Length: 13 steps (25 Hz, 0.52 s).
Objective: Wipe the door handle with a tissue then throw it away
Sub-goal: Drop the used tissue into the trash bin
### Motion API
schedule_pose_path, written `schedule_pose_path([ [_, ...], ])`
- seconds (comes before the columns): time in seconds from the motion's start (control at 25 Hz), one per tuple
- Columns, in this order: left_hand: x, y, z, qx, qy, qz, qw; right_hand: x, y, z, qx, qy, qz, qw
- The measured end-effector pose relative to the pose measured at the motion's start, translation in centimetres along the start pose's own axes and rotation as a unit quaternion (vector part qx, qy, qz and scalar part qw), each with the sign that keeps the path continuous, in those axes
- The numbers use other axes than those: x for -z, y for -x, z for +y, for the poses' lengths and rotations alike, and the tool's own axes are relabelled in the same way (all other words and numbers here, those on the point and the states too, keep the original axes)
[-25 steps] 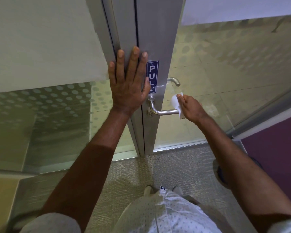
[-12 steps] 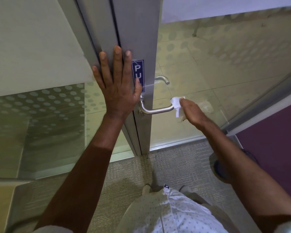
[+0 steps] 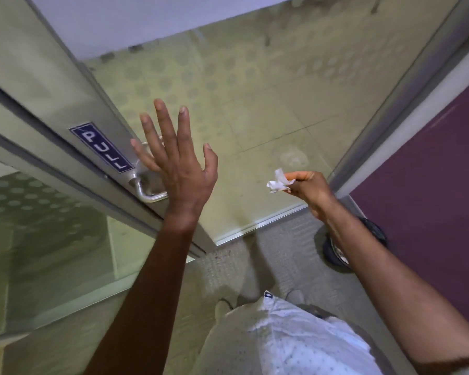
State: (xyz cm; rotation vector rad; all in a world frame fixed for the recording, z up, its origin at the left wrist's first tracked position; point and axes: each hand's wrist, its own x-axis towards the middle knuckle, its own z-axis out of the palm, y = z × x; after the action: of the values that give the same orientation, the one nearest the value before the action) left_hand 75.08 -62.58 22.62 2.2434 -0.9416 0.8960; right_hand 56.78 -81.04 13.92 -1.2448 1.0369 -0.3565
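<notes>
Two hands apart, wiping seemingly finished

Right hand [image 3: 309,189] pinches the crumpled tissue [image 3: 278,183] well clear of the door handle [image 3: 149,194], ready for binning; left hand [image 3: 179,166], its grip spread wide and empty, hovers before the handle

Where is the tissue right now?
In the head view, the crumpled tissue is pinched in the right hand, right of the door handle and not touching it, in front of the glass door.

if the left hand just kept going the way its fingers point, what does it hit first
Most likely the glass door panel: the left hand is open, fingers aimed up and away at it. The door handle sits beside the palm, off that line. Depth is uncertain.
</notes>
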Motion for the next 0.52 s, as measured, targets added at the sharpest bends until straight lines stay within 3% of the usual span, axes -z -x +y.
schedule_pose_path([
  [0.2,-5.8,3.5,10.6,-0.067,0.078,-0.105,0.989,10.3,-1.7,2.0,-0.03,-0.106,0.02,0.994],
  [0.36,-10.1,7.0,18.0,-0.116,0.108,-0.235,0.959,18.2,-4.1,6.7,-0.061,-0.032,0.113,0.991],
  [0.52,-15.4,11.1,24.3,-0.15,0.139,-0.405,0.891,26.2,-5.4,12.4,-0.065,0.064,0.196,0.976],
])
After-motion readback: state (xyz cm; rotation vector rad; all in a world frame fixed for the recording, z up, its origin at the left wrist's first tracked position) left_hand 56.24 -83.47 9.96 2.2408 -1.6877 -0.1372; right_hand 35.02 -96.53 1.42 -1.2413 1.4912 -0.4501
